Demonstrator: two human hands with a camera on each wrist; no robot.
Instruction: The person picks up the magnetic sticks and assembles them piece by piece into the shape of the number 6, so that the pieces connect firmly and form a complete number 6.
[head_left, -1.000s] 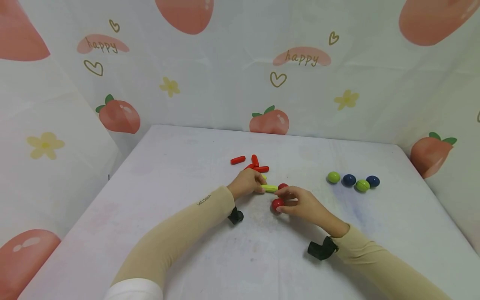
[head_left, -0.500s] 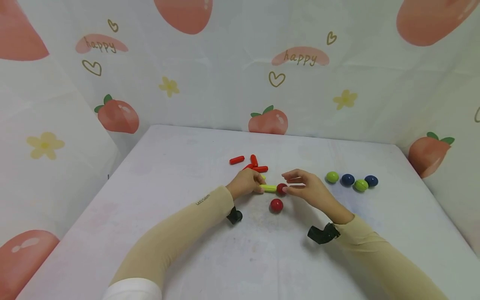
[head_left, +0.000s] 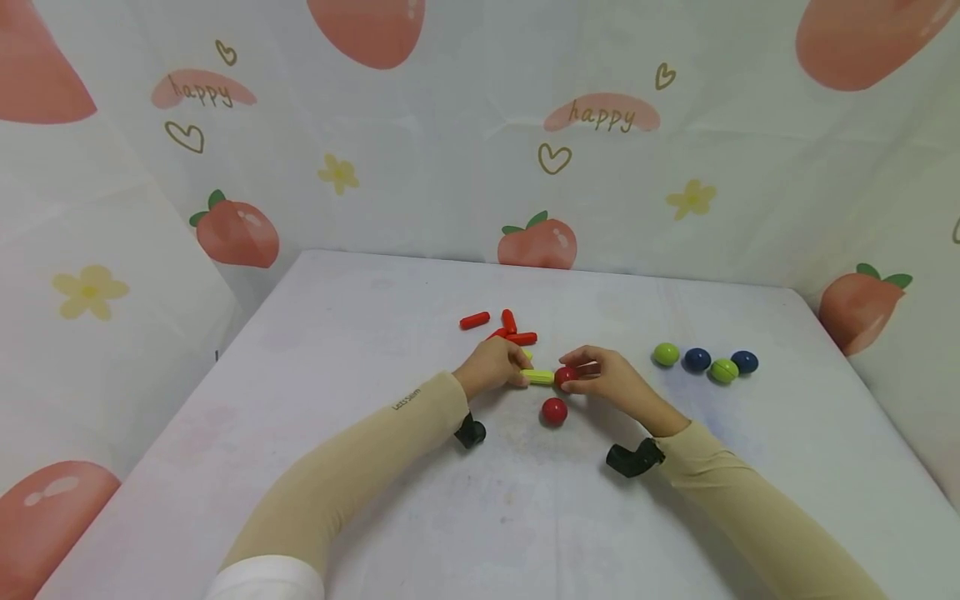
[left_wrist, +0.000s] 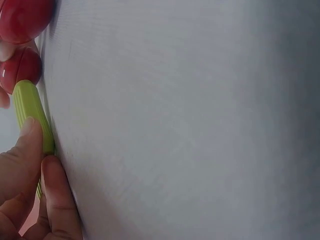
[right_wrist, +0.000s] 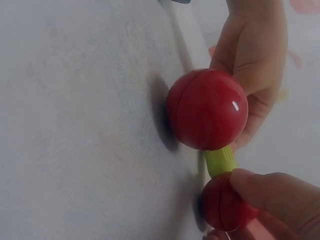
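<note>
My left hand (head_left: 491, 367) pinches a yellow-green ribbed stick (left_wrist: 31, 102) between thumb and fingers, low over the table. The free end of the stick meets a red ball (right_wrist: 220, 202) with a seam round it. My right hand (head_left: 617, 385) holds that ball, thumb on the near side and fingers behind. A second red ball (head_left: 554, 412) rests on the table just in front of the pair, touched by neither hand. A bit of another yellow-green piece (head_left: 528, 354) shows behind my left fingers, mostly hidden.
Beyond my left hand lie several red sticks (head_left: 475, 320) in a loose group. To the right, green balls (head_left: 666, 355) and dark blue balls (head_left: 697, 360) stand in a row on the white table (head_left: 420, 517). A printed cloth (head_left: 435, 167) hangs behind.
My right hand has left the nearer red ball, moved up and away, then come to grip the farther one at the stick's end. My left hand has stayed on the stick.
</note>
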